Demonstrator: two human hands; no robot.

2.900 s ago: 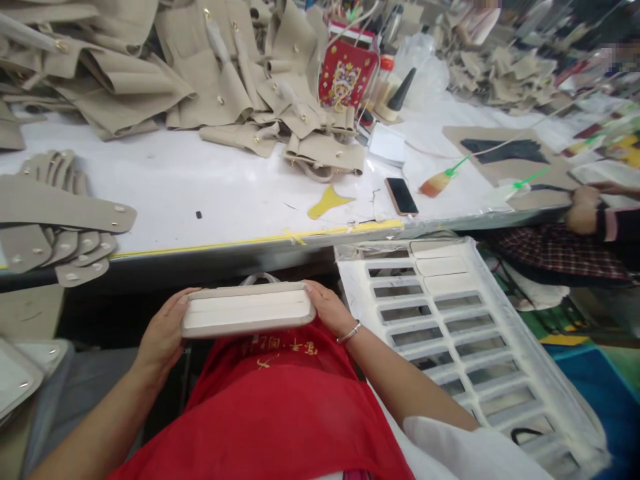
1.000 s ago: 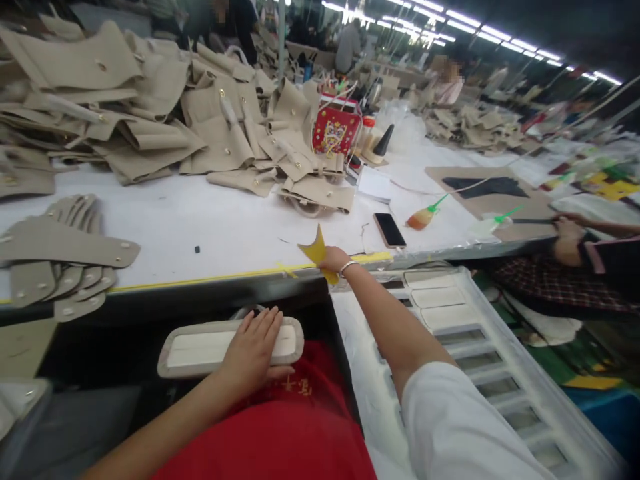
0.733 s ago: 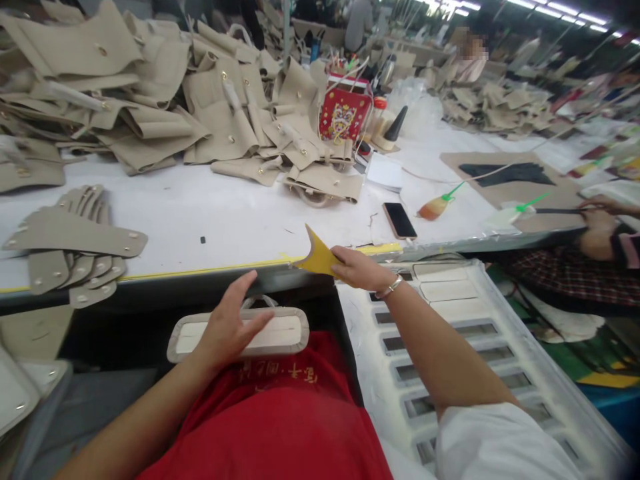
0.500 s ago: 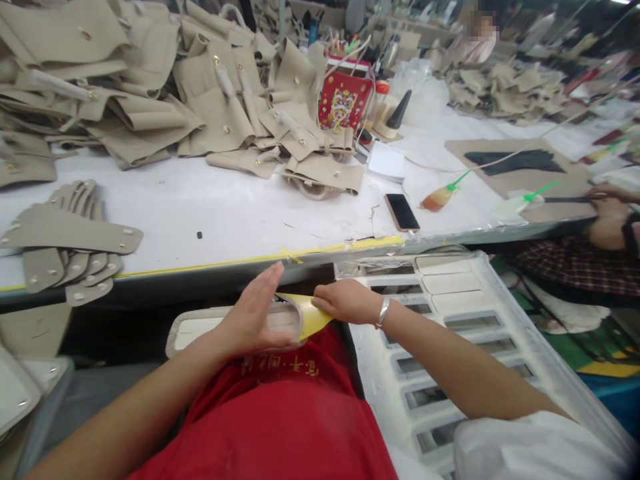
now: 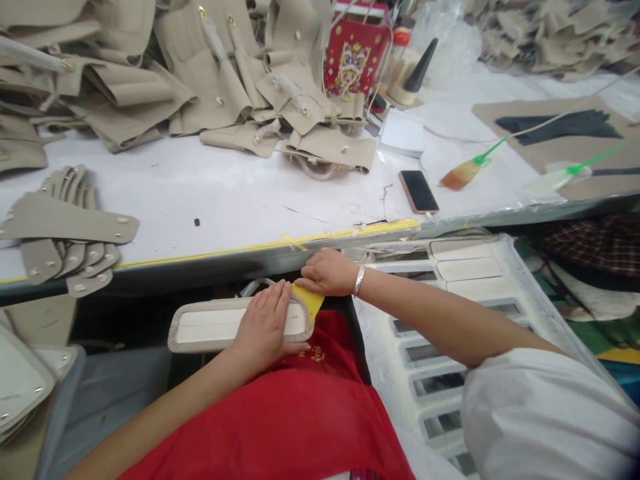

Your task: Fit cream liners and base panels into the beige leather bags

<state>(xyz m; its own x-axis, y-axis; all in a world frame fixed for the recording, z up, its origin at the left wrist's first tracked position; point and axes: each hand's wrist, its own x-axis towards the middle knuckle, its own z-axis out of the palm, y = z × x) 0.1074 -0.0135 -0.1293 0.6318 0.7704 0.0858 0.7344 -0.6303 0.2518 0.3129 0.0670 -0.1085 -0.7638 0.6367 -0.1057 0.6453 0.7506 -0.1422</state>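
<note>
My left hand (image 5: 264, 321) lies across an oblong bag piece (image 5: 207, 325) with a white panel and a rounded beige rim. Its fingers press together over the panel while the thumb stretches along the near side. At the piece's right end, my right hand (image 5: 329, 272), with a silver bracelet at the wrist, pinches a yellow sheet (image 5: 310, 300). The sheet's lower part touches the curved beige rim; its upper edge is hidden by the fingers. Behind the piece a small curved loop (image 5: 257, 287) shows. Both hands are above my red apron (image 5: 270, 427), in front of the table edge.
White table (image 5: 240, 200) ahead, with beige bag parts (image 5: 210, 87) heaped behind and straps (image 5: 75, 227) stacked left. A phone (image 5: 419, 191) and a glue bottle (image 5: 463, 173) lie right. A slatted white rack (image 5: 385, 373) stands beside me; a grey bin (image 5: 115, 393) is left.
My left hand has turned from fingers raised to lying over the white panel. My right hand has moved up, with the yellow sheet now showing less. The view has tilted down.
</note>
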